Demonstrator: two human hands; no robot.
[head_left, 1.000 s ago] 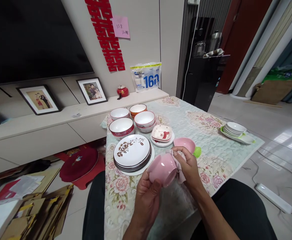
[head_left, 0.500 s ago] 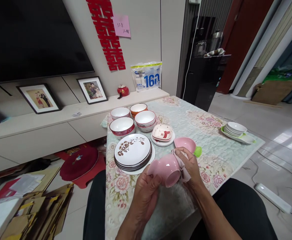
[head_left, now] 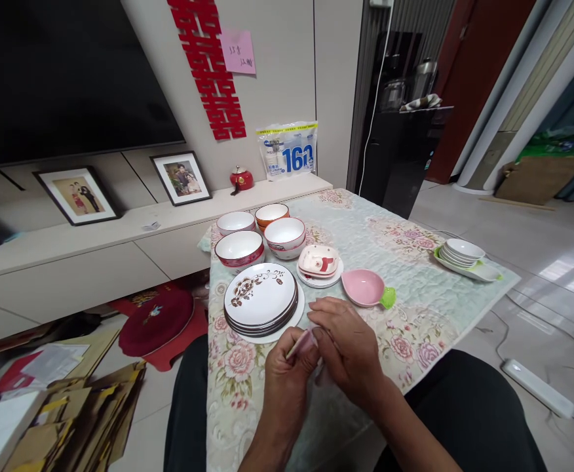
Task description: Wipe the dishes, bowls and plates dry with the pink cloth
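Note:
Close to my body, my left hand [head_left: 289, 370] is closed on a small pink bowl [head_left: 303, 344]; only a narrow part of the bowl shows between the fingers. My right hand [head_left: 350, 347] is curled over the bowl's other side, its back towards me, and covers most of it. The pale pink cloth in that hand is almost wholly hidden. Just beyond my hands lies a second pink bowl [head_left: 364, 287] with a green leaf-shaped handle. A stack of white plates [head_left: 260, 295] with a brown flower pattern stands to the left.
Several bowls [head_left: 239, 248] stand at the table's far left. Small bear-print dishes [head_left: 319, 261] sit on white plates in the middle. White saucers [head_left: 465, 250] are stacked on a leaf-edged dish at the right. A flowered cloth [head_left: 400, 233] covers the table.
My right hand has moved left and closed over the held bowl, which has turned and is now mostly hidden. The second pink bowl has come into fuller view.

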